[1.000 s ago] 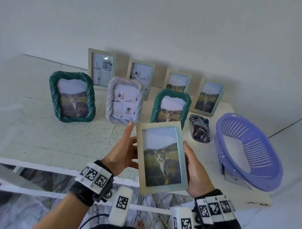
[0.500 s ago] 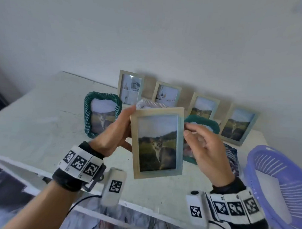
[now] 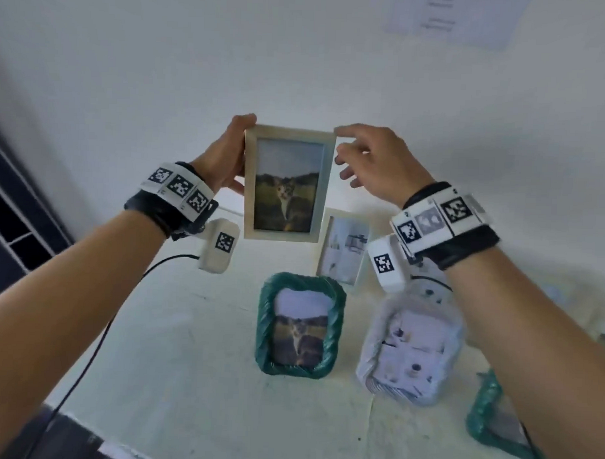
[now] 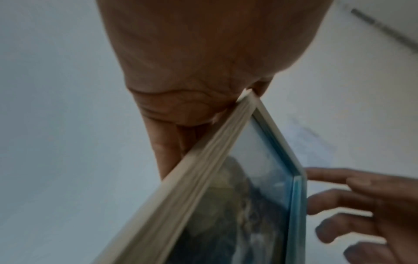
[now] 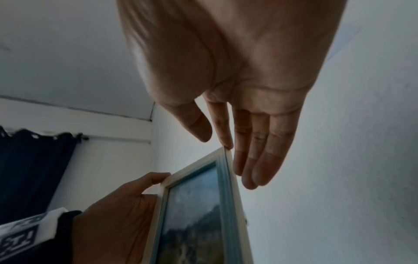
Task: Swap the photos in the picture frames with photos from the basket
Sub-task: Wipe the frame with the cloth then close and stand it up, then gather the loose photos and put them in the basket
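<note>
Head view: the left hand (image 3: 224,158) grips the left edge of a pale wooden frame (image 3: 286,184) holding a cat photo, raised upright above the table (image 3: 186,362). The right hand (image 3: 375,163) touches the frame's top right corner with one fingertip, the other fingers relaxed. A green frame (image 3: 299,325) and a white frame (image 3: 410,350) stand below.

Left wrist view: the left hand (image 4: 192,71) clamps the frame (image 4: 203,205) edge.

Right wrist view: the right hand (image 5: 237,71) is spread, its index tip on the frame (image 5: 199,205) corner.

White table (image 3: 193,356): green rope frame (image 3: 299,323), white rope frame (image 3: 411,350), plain frame (image 3: 345,251) standing; second green frame (image 3: 487,411) at right edge.
</note>
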`<state>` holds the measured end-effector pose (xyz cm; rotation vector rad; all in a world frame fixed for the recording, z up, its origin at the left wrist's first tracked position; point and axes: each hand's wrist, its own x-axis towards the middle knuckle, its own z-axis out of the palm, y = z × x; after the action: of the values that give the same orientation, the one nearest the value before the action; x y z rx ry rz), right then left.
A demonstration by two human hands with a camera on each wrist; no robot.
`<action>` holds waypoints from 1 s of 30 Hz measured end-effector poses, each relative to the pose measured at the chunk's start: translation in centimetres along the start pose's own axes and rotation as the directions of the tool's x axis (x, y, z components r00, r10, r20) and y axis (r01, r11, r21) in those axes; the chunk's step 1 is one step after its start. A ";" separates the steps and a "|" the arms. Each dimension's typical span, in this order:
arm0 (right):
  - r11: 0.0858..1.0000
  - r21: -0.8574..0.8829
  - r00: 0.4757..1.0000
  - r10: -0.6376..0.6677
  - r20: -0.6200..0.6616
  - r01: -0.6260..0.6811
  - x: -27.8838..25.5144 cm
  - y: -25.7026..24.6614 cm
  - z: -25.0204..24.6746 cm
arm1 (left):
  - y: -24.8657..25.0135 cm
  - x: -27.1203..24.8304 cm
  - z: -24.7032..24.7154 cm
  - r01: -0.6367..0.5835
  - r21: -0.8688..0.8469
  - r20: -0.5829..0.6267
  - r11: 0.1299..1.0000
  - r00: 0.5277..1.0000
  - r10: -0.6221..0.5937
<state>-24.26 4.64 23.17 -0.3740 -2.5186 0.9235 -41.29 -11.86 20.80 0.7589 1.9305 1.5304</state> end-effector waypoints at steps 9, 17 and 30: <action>0.933 -0.240 0.850 0.346 0.398 -0.267 9.5 4.1 8.5 | -10.7 9.5 -2.9 0.241 -0.099 -0.087 0.965 0.964 -0.250; 0.883 -0.353 0.748 0.456 0.482 -0.310 10.6 7.5 12.2 | -15.7 11.6 -2.5 0.346 -0.081 -0.046 0.935 0.936 -0.350; 0.888 -0.321 0.756 0.452 0.474 -0.330 10.5 9.2 12.2 | -17.3 10.9 -2.9 0.279 0.032 -0.016 0.960 0.960 -0.279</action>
<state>-38.37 8.85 11.90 -0.8520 -3.1533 1.0125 -52.43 -9.17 3.58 0.4672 1.9804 1.3351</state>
